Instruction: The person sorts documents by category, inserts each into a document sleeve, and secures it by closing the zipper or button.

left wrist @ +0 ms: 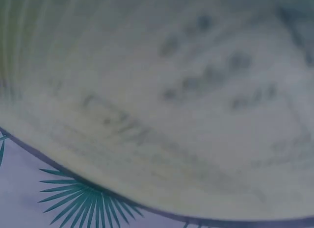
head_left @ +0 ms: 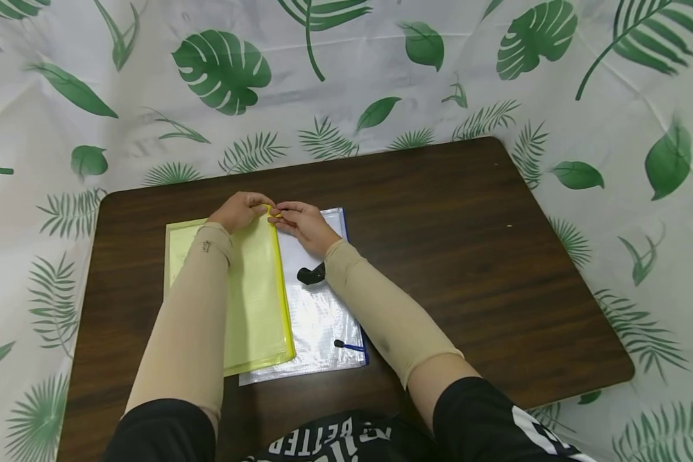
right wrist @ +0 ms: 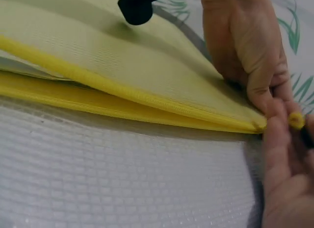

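A yellow zip pouch (head_left: 254,295) lies on the table, partly over a clear mesh pouch (head_left: 317,333) with a blue edge. At the yellow pouch's far right corner, my left hand (head_left: 239,210) grips the corner by the zip end. My right hand (head_left: 305,224) meets it there and pinches the yellow zip pull (right wrist: 297,121), whose dark end shows beside the fingers. In the right wrist view, the two yellow zip edges (right wrist: 132,95) stand apart and come together at the corner. Blurred print on a pale surface (left wrist: 196,115) fills most of the left wrist view.
The brown table (head_left: 468,269) stretches away to the right. A blue pull cord (head_left: 355,348) with a black tip lies on the clear pouch near its lower right corner. Behind the table hangs a leaf-patterned sheet (head_left: 335,96). A black wrist camera (head_left: 312,275) sits by my right wrist.
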Tool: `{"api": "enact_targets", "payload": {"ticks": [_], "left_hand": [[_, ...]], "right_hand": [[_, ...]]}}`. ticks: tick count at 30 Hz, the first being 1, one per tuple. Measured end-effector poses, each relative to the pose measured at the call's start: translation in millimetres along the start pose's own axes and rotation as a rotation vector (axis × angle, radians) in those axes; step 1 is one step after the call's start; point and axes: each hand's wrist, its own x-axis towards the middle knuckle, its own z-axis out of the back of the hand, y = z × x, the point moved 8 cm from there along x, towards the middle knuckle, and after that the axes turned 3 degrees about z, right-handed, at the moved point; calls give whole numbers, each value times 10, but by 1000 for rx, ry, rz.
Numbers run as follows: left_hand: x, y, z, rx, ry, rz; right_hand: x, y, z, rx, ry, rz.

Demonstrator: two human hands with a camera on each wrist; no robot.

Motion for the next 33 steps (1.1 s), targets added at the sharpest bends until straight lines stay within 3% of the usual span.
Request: {"api": "enact_targets", "payload": {"ticks": [4,14,27,33], "left_hand": [[27,-59,-18,58,52,-8],[71,-118,-25,191,133,80],[12,-164,-25,99,150,88],[-25,-117,-10,0,53,110]], "right_hand": [[-72,-9,35,-65,-31,-48],[-181,6,109,-281,-59,-3],[-292,-155,28,-345,-4,13],[-281,-168,0,-355,6,12]]}}
